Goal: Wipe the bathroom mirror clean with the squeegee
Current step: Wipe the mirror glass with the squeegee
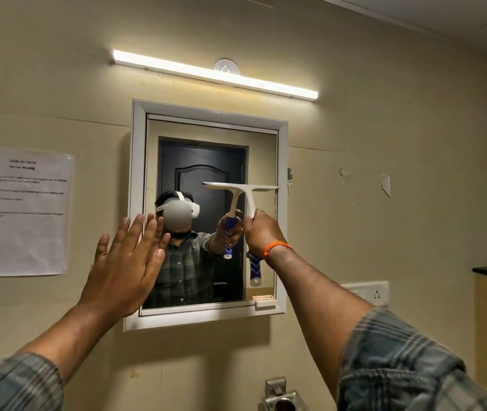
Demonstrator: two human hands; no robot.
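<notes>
A white-framed mirror (206, 134) is hanging on a beige wall (369, 143) beneath a lit tube light (215, 74); a printed sheet (18, 212), its text too blurred to read, is sticking to the wall on the left; the squeegee (248, 203), white with a blue-and-white handle, is standing upright with its blade level across the mirror's right half; the right hand (261, 235) is gripping its handle, hiding the middle; the left hand (126, 259) is spreading open, fingers straight, over the mirror's lower left edge.
</notes>
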